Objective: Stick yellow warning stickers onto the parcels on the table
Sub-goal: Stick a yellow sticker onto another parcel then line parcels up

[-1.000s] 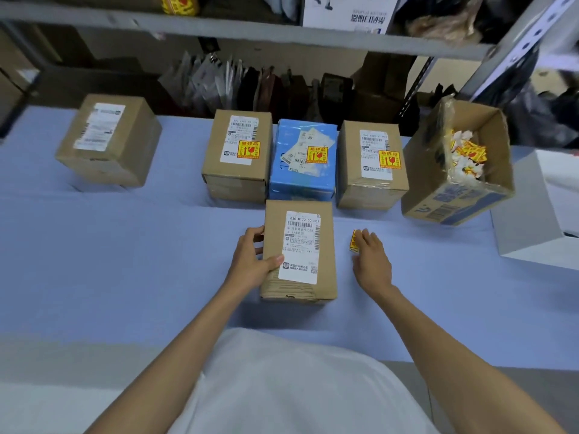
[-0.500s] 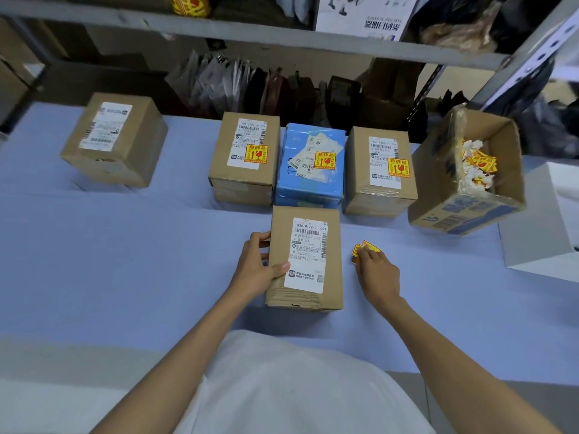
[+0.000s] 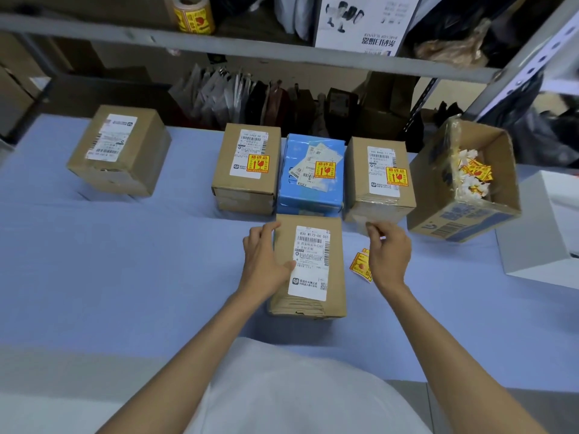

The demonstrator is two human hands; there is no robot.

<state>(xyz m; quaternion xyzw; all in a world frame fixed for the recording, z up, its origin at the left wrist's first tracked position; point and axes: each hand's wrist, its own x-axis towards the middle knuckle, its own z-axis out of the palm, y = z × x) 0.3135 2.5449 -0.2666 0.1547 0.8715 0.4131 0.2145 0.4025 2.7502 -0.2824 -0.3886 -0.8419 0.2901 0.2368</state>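
both bare forearms are stretched forward from the lower edge of the view and angled in toward each other. the left hand point(image 3: 266, 261) is laid against the left side of a parcel point(image 3: 313, 264): its thumb is pressed flat on the top face, and its fingers are curled round the far left edge, with the wrist kept nearly straight. the right hand point(image 3: 390, 255) is held just to the right of that parcel, apart from it, back turned upward. its fingers are curled in, with thumb and forefinger drawn together at the tips; whether anything is pinched there cannot be told.
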